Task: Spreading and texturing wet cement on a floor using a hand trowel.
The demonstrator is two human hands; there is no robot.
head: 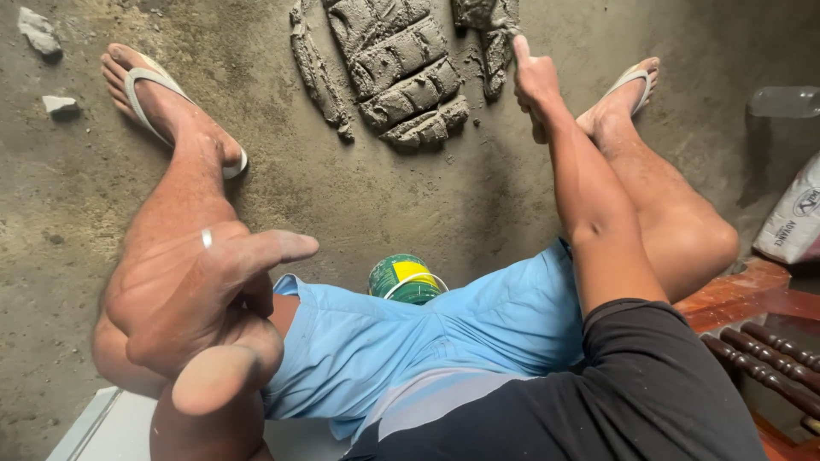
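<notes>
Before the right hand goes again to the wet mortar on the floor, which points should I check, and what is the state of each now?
1. Right hand near the mortar pile: ok, beside its right edge.
2. Right hand holds a tool: cannot tell, none visible.
3. Left hand free: ok, raised and blurred, holding nothing, ring on one finger.
4. Green and yellow can within reach: ok, on the floor between the legs.
5. Feet off the mortar: ok, both sandals to its sides.
</notes>
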